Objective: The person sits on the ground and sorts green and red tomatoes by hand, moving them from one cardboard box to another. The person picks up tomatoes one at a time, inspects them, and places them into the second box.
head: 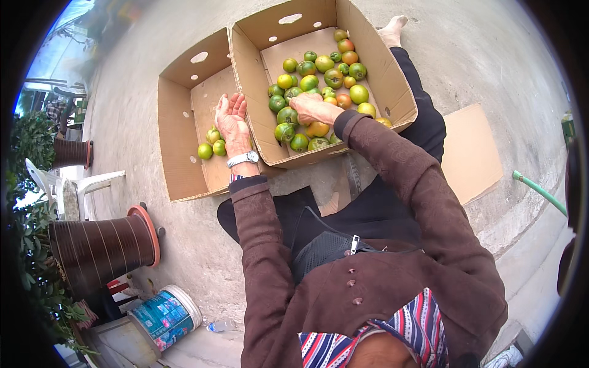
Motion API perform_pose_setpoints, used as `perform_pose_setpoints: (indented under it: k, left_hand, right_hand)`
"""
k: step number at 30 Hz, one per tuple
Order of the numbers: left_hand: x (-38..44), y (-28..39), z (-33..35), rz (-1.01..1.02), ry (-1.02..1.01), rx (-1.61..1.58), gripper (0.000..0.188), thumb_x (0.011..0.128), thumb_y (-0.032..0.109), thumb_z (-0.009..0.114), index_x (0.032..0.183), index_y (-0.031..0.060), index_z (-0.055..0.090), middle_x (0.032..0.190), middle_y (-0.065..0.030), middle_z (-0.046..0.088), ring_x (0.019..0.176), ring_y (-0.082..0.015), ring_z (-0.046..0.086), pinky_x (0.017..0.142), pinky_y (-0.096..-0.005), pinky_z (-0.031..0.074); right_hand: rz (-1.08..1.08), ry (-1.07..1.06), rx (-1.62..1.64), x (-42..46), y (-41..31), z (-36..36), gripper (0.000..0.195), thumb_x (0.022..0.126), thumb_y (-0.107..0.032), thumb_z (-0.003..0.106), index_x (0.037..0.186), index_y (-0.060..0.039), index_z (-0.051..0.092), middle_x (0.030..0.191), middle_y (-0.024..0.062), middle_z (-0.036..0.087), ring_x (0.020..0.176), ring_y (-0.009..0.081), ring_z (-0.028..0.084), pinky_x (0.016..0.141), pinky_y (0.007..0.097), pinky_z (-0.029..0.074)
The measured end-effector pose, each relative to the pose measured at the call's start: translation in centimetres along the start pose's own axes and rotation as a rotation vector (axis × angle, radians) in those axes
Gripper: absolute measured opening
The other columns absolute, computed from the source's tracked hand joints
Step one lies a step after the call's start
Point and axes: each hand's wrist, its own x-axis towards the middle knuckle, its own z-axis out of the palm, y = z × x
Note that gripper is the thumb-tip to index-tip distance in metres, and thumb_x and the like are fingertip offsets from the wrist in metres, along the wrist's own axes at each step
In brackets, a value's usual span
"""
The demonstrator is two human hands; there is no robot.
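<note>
Two open cardboard boxes lie side by side on the floor. The right cardboard box holds many green, yellow and reddish tomatoes. In the left cardboard box are several green tomatoes, partly hidden by my left wrist. My left hand, with a watch on the wrist, is over the left box near the shared wall, palm up, fingers apart and slightly curled, holding nothing visible. My right hand reaches down among the tomatoes in the right box, fingertips at a green one; whether it grips one cannot be told.
A flat cardboard piece and a green hose lie to the right. At left stand a brown plant pot, another pot, and a white plastic chair. A printed bucket and a plastic bottle lie at lower left.
</note>
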Motion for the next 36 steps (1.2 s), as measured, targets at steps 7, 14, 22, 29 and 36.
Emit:
perform_pose_setpoints:
  k: [7,14,22,29,36]
  left_hand:
    - [1.1,-0.4,-2.2,-0.194,-0.176,-0.295,0.030,0.099,0.015,0.058,0.123,-0.0018,0.054,0.112,-0.0223,0.063,0.095,-0.0299,0.068,0.075,-0.0327,0.064]
    - [-1.4,1.2,-0.9,0.016,-0.218,0.040,0.032,0.098,0.019,0.061,0.123,-0.0007,0.056,0.106,-0.0180,0.067,0.095,-0.0281,0.069,0.077,-0.0354,0.063]
    - [-4.4,1.4,3.3,0.078,-0.549,0.303,0.043,0.093,0.008,0.065,0.134,0.0009,0.053,0.115,-0.0102,0.066,0.102,-0.0166,0.066,0.087,-0.0292,0.056]
    - [-1.9,4.7,-2.4,0.278,-0.091,0.195,0.038,0.092,0.007,0.065,0.128,0.0007,0.054,0.101,-0.0137,0.067,0.080,-0.0260,0.071,0.066,-0.0331,0.062]
    - [-0.7,4.3,-8.4,-0.369,0.190,1.662,0.040,0.073,0.017,0.079,0.103,-0.0071,0.067,0.079,-0.0153,0.069,0.063,-0.0229,0.070,0.050,-0.0323,0.057]
  right_hand:
    - [-0.218,0.139,-0.298,-0.9,-1.3,3.4,0.005,0.071,-0.013,0.066,0.070,-0.0098,0.062,0.068,0.0098,0.065,0.061,0.0258,0.065,0.049,0.0441,0.047]
    - [-0.095,0.424,0.163,2.0,-3.7,-5.7,0.040,0.075,-0.020,0.072,0.109,-0.0073,0.056,0.095,0.0117,0.065,0.079,0.0303,0.067,0.065,0.0410,0.053]
    - [-0.422,0.677,0.209,2.7,-5.0,-7.2,0.059,0.071,-0.022,0.082,0.125,-0.0092,0.059,0.102,0.0070,0.066,0.085,0.0251,0.067,0.072,0.0350,0.055]
    - [-0.324,0.734,0.116,2.8,-0.6,-7.9,0.031,0.083,-0.014,0.072,0.112,-0.0092,0.063,0.098,0.0059,0.067,0.080,0.0247,0.067,0.067,0.0348,0.055]
    - [-0.138,0.466,0.008,0.5,9.2,-7.5,0.008,0.090,-0.015,0.061,0.094,-0.0089,0.063,0.087,0.0081,0.063,0.080,0.0305,0.066,0.069,0.0400,0.054]
